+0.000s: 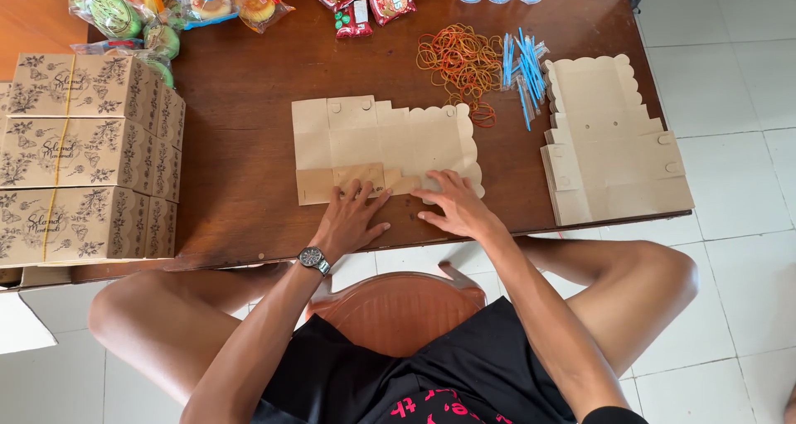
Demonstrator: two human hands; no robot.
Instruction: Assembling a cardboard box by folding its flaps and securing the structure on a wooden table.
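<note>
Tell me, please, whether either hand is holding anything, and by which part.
Nothing is gripped: the left hand and right hand press flat on the near edge flaps of the unfolded cardboard box blank.

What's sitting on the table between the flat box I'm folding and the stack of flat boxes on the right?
In the head view, between the flat box and the stack of flat boxes lie rubber bands and blue straws, toward the far edge; nearer, bare table.

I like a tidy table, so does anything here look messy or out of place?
Mostly orderly. Only the rubber bands lie in a loose tangle, with blue straws scattered beside them. Both hands press the flat cardboard box blank.
</note>
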